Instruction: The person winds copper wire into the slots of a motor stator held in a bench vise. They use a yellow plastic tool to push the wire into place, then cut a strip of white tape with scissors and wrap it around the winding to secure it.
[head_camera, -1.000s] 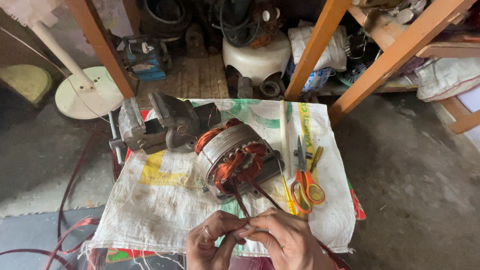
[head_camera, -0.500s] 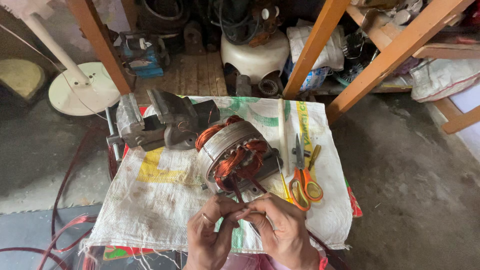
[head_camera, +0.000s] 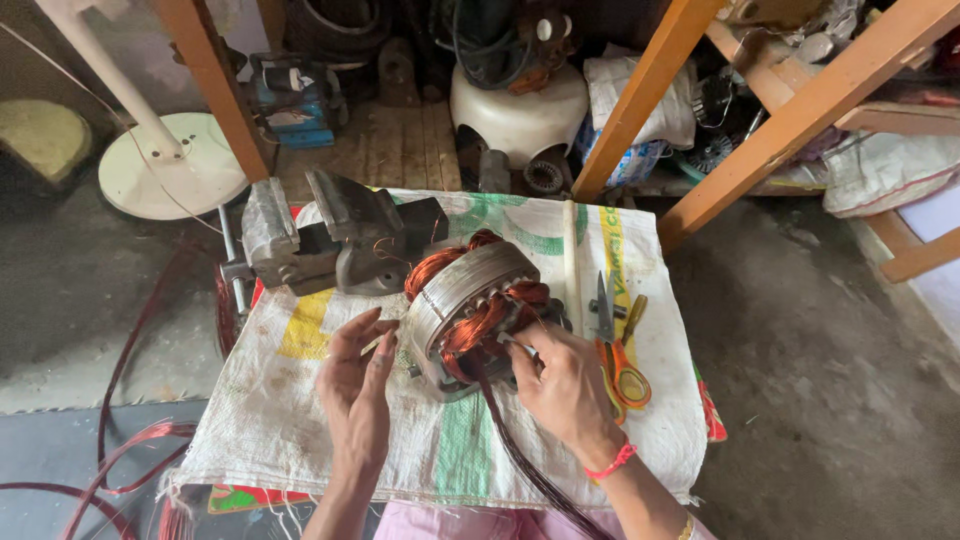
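A person's left hand (head_camera: 355, 385) braces the motor stator (head_camera: 468, 310) open-palmed, steadying it, while the right hand (head_camera: 560, 385) pinches its copper winding (head_camera: 480, 318); orange scissors (head_camera: 617, 350) lie just right of the stator.

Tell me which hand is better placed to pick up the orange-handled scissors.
Right. The right hand sits at the motor stator, with the scissors lying on the sack just beside it. The left hand is on the stator's far side, so it would have to cross over.
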